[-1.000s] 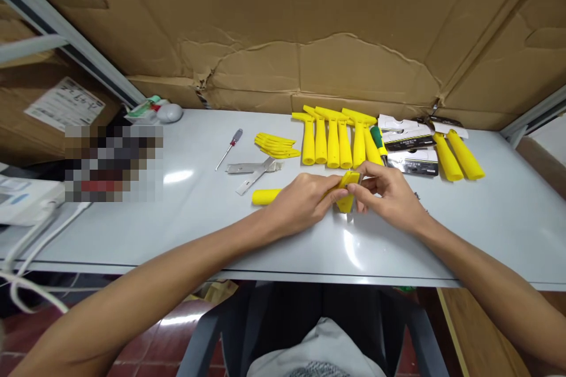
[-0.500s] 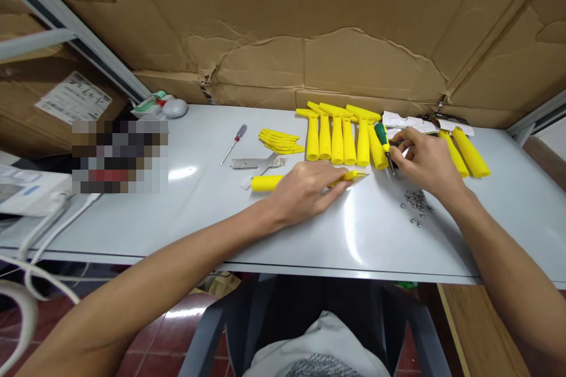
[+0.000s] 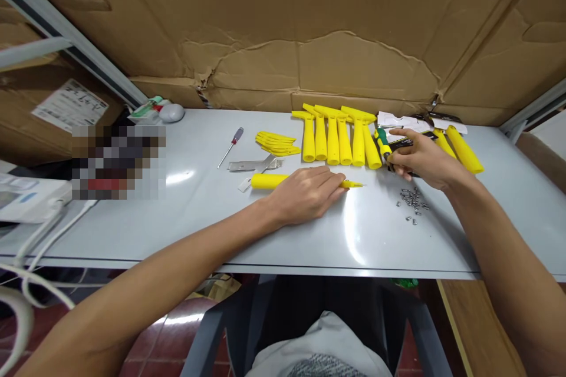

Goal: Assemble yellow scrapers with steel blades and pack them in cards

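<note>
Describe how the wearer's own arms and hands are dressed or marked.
Left hand and right hand are both ungloved, with no ring, watch or bracelet visible. The forearms show no sleeves. A pale garment with a dark speckled area shows below.

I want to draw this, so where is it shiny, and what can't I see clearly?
Head view: glare on the table between the left hand and the small metal pieces; head view: another shine at left, beside pixelated blocks hiding what's there.

Yellow scraper [image 3: 269, 181] lying sideways, green-yellow screwdriver [image 3: 382, 140] slanted
</note>
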A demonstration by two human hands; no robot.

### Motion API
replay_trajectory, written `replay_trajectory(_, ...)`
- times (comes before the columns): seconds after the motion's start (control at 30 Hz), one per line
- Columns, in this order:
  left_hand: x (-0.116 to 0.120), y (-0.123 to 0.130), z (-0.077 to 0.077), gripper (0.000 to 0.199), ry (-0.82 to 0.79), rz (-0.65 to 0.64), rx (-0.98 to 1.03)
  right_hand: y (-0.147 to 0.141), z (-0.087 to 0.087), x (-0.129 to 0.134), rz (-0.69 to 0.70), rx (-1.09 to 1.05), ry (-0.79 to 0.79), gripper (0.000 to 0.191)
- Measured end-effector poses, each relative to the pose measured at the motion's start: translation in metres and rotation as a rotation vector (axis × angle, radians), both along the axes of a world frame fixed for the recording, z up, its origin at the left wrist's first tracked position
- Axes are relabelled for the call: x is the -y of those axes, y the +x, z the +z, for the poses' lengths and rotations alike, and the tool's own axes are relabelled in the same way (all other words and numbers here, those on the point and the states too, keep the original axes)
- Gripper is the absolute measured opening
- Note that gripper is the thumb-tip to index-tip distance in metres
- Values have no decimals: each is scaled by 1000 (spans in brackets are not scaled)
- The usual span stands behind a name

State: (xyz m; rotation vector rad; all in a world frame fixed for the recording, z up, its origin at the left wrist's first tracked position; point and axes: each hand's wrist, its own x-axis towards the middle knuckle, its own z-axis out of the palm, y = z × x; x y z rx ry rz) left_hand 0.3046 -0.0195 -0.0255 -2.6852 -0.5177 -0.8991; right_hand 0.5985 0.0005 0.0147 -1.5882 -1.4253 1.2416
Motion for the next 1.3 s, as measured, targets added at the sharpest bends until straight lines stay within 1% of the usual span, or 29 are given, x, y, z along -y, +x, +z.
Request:
replay_trajectory(0.07,0,0,0,34,0,-9,8,2,7,4,26,-80,-4,104)
replay_trajectory(0.13,0,-1,1,32,8,-25,13,1,13,7,34,-136,34,111)
replay_trajectory(0.23,2,0,2,29,45,-41,3,-7,16,12,53,-254,84,121)
replay_trajectory(0.3,3,0,1,29,106,-79,-5,-18,15,17,105,-339,94,127)
replay_trajectory(0.43,1,1,-3,28,296,-232,-53,-41,7,31,267,-440,120,136)
replay_trajectory(0.5,0,2,-5,28,354,-274,-96,-50,1,37,334,-471,139,133)
replay_trajectory(0.57,-1,2,-6,27,379,-287,-109,-55,-4,40,380,-492,156,127)
replay_trajectory(0.7,-2,2,-3,27,402,-284,-119,-59,-5,41,421,-468,151,107)
replay_trajectory(0.77,-3,1,-1,27,412,-263,-134,-60,-3,41,420,-437,148,96)
replay_trajectory(0.83,-4,0,0,26,424,-238,-141,-60,-1,42,410,-409,155,91)
replay_trajectory(0.97,-8,-2,-2,26,441,-226,-140,-61,-1,42,368,-367,167,86)
replay_trajectory(1.1,-10,-3,-3,27,456,-214,-161,-62,-2,41,332,-391,185,78)
replay_trajectory(1.3,-8,-2,-1,27,477,-210,-163,-61,-6,38,362,-400,161,75)
